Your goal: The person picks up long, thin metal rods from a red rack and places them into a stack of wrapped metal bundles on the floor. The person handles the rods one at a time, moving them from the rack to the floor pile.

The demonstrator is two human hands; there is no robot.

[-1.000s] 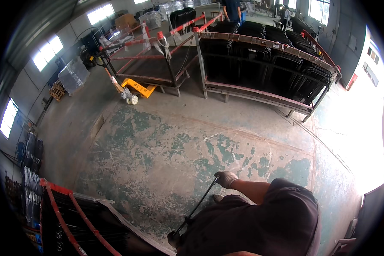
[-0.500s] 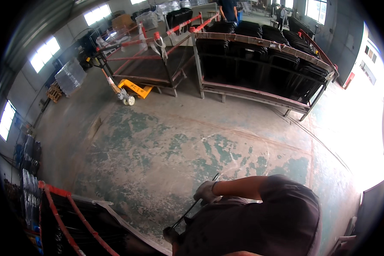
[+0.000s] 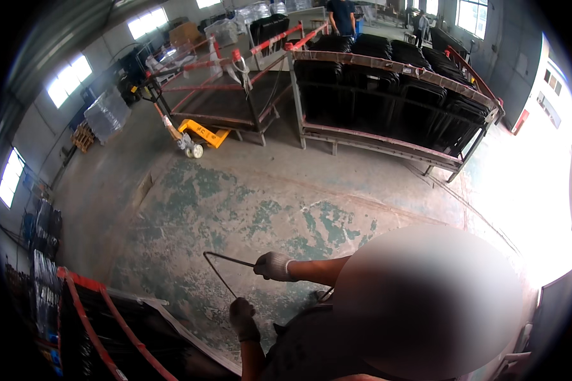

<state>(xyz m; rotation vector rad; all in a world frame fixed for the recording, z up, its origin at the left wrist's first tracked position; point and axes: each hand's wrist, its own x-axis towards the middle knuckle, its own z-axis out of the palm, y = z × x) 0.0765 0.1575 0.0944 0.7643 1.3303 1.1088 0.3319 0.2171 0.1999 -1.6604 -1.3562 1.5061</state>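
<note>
My right hand (image 3: 273, 266), in a pale knit glove, is closed round one side of a thin black bent metal rod (image 3: 225, 256). My left hand (image 3: 243, 318), also gloved, grips the rod's other side, nearer to me. Between the hands the rod runs out to a rounded corner on the left, above the floor. A short dark length (image 3: 327, 293) shows beneath my right forearm; whether it belongs to the same rod I cannot tell. A large blurred oval covers my right upper arm and part of my body.
A red-topped rack (image 3: 82, 280) of dark parts stands close at my left. Ahead are a rack (image 3: 394, 61) packed with black parts, another red-railed rack (image 3: 210, 119) and a yellow pallet jack (image 3: 203, 133). A person (image 3: 342, 18) stands behind the racks.
Both hands have come up and forward to the left, swinging the rod so that its bent corner now shows. My right hand moved left; my left hand rose away from my body.
</note>
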